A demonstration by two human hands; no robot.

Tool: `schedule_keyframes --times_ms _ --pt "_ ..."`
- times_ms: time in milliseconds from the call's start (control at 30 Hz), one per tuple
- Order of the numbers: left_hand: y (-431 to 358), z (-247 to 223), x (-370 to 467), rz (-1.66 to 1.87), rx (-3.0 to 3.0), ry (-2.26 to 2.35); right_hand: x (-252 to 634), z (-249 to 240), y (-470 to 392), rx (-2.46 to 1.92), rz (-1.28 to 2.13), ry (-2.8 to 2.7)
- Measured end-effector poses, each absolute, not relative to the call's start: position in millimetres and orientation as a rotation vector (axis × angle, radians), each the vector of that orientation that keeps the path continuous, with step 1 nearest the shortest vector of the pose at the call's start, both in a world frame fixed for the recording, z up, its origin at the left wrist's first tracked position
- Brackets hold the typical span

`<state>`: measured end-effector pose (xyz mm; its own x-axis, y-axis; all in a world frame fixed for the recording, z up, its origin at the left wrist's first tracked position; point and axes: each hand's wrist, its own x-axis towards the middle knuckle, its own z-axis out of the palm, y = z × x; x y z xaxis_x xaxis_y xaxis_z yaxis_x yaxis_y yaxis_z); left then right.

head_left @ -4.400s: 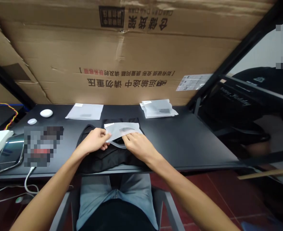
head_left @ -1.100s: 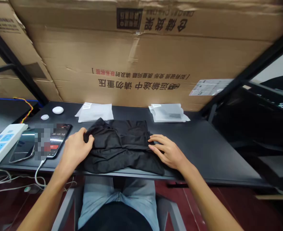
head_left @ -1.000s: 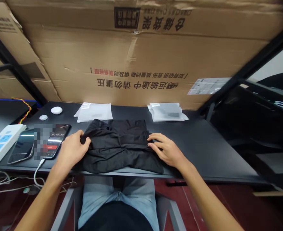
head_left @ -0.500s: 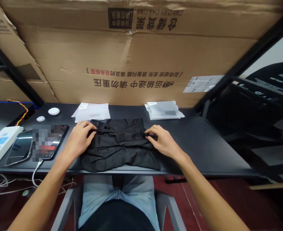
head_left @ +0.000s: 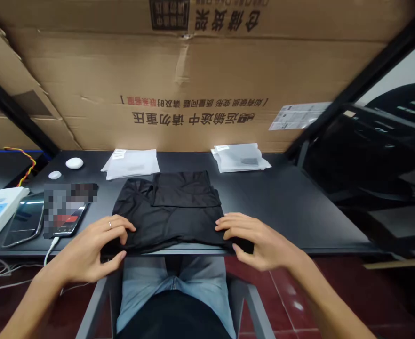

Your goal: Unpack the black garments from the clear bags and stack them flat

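Observation:
A black cloth [head_left: 179, 221] lies on the dark table in front of me, its far part folded into a flat rectangular panel. At its near left corner is my left hand [head_left: 99, 245], wearing a ring, with fingers and thumb apart and fingertips against the cloth. On the near right corner rests my right hand [head_left: 253, 238], its fingers also spread from the thumb and touching the fabric. Neither hand is closed round the cloth.
Two flat translucent packets, left [head_left: 133, 164] and right [head_left: 241, 158], lie behind the cloth before a cardboard sheet [head_left: 186, 70]. Two phones [head_left: 26, 220] [head_left: 68, 212], a white power strip [head_left: 1, 212] and two small white objects [head_left: 74, 163] [head_left: 54, 175] are at left.
Both hands have let go of the gathered cloth and moved toward the near edge, spreading outward. The far part of the cloth now lies folded over and flat.

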<state>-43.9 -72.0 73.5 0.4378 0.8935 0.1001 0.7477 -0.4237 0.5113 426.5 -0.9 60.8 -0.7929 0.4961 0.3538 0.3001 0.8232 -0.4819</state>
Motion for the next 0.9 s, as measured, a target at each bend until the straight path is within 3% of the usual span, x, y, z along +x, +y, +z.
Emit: schedule_keyframes --times_ms 167,367,667,900 --pt "-27 74 -32 0.637 2.373 1.518 425 62 19 -0.741 0.44 -2.416" --pt "35 75 3 0.292 2.66 1.372 410 60 72 -0.75 0.118 -2.603" --pt "81 84 10 0.448 2.521 1.784 390 72 143 -1.155 0.206 -2.205" --pt "100 82 23 0.477 2.592 1.975 368 63 165 -1.344 0.153 -2.241"
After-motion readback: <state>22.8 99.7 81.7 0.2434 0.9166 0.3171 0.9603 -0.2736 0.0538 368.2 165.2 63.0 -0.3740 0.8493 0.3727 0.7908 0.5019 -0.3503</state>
